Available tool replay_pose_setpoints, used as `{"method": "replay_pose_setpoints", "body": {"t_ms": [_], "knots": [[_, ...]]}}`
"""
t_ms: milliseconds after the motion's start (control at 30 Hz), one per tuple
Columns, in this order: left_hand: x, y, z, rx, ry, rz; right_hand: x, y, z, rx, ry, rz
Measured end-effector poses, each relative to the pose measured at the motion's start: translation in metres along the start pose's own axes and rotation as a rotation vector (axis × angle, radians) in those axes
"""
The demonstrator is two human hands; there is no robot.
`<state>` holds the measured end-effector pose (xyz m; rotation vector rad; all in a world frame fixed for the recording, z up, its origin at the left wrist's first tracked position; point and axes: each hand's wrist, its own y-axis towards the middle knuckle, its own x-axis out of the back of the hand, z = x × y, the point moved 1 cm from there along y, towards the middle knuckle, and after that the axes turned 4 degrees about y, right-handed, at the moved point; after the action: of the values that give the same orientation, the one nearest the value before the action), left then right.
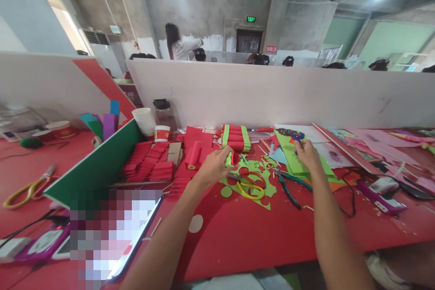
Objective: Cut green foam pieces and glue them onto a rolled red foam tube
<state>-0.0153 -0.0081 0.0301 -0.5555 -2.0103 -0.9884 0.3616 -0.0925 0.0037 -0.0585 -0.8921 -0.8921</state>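
Observation:
My left hand (pixel 215 163) is closed around a short red paper tube with a light green band (pixel 229 159). Behind it stands a row of similar red rolls with green bands (pixel 235 138). My right hand (pixel 306 153) grips a dark blue glue gun (pixel 295 135) with a small red light, over light green paper sheets (pixel 285 152). Between my hands lie scissors with red and yellow handles (pixel 252 185), pliers with teal and dark handles (pixel 288 188) and green paper scraps (pixel 268 190).
Folded red paper strips (pixel 149 161) and a red roll (pixel 194 156) lie left of my left hand. A green board (pixel 102 163) stands beyond a lit phone (pixel 136 231). Paper cups (pixel 162 133) and a bottle (pixel 163 115) stand by the white partition (pixel 265 93). A purple power strip (pixel 382 199) lies right.

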Motion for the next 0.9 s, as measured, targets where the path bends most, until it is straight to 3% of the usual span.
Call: {"method": "replay_pose_setpoints", "body": {"t_ms": [133, 300, 400, 500, 633, 900], "knots": [[0.001, 0.001, 0.000, 0.033, -0.186, -0.024, -0.002, -0.021, 0.035, 0.232, 0.825, 0.101], [0.003, 0.001, 0.002, 0.051, -0.353, -0.074, -0.017, -0.058, 0.080, 0.393, 1.140, 0.404], [0.003, 0.002, 0.005, 0.041, -0.344, -0.072, -0.028, -0.073, 0.091, 0.441, 1.125, 0.529], [0.001, 0.002, 0.007, 0.022, -0.305, -0.059, -0.034, -0.082, 0.095, 0.488, 0.999, 0.569], [-0.001, 0.002, 0.010, -0.003, -0.256, -0.062, -0.036, -0.092, 0.101, 0.544, 0.842, 0.490], [-0.004, 0.003, 0.012, -0.018, -0.209, -0.064, -0.033, -0.102, 0.116, 0.863, 0.593, 0.234]]}}
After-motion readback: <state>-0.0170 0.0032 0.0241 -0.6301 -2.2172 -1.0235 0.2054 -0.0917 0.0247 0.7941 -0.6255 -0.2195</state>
